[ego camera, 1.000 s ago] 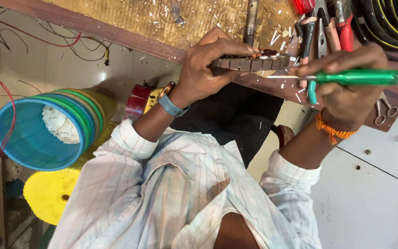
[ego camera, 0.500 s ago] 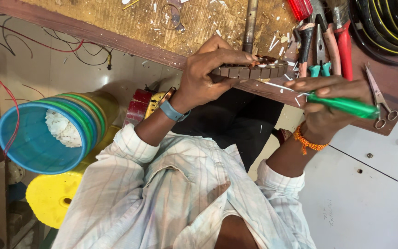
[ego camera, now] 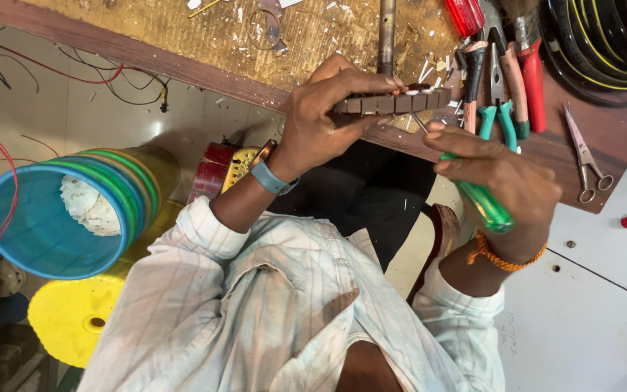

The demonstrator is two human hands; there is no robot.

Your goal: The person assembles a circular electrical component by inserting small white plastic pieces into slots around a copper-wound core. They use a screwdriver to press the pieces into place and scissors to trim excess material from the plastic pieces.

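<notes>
Work looks midway: your left hand pinches the brown terminal strip over the tabletop's near edge, your right hand's fingers wrap the green screwdriver, tip at one screw, others seemingly left.

Glossy green plastic screwdriver handle, rough, chipped wooden bench, matt brown segmented block, striped cloth shirt.

terminal strip: dark brown, segmented, level at bench edge | screwdriver: green handle, tip touching strip
</notes>
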